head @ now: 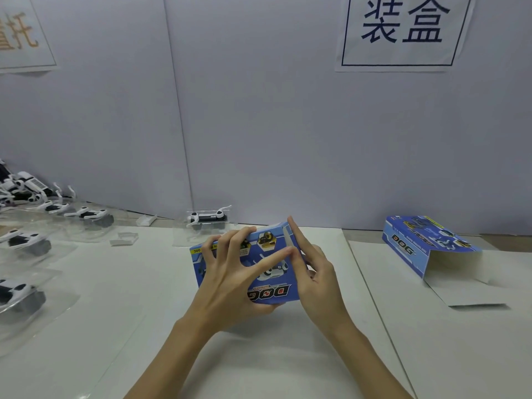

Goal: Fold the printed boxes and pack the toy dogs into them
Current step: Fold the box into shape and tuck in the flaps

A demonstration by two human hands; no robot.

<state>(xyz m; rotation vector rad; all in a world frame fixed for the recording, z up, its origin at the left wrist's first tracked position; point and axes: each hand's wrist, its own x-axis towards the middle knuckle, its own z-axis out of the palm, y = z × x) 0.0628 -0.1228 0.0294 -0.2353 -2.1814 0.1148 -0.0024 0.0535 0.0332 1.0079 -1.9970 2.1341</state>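
A blue printed box [273,280] with "DOG" lettering is held just above the white table [259,355] at the centre. My left hand [230,277] lies spread over its front face, gripping it. At the box's right end my right hand [313,269] presses flat, fingers straight, with the thumb on the front face. Just behind the box, a black-and-white toy dog [207,218] sits in a clear blister tray. A second blue printed box [429,240] lies partly folded with open flaps at the right.
Several more toy dogs in clear trays [26,243] cover the table's left side, with a pile in the far left corner. Small clear plastic pieces [124,239] lie behind. A grey partition wall [259,110] with paper signs stands close behind the table.
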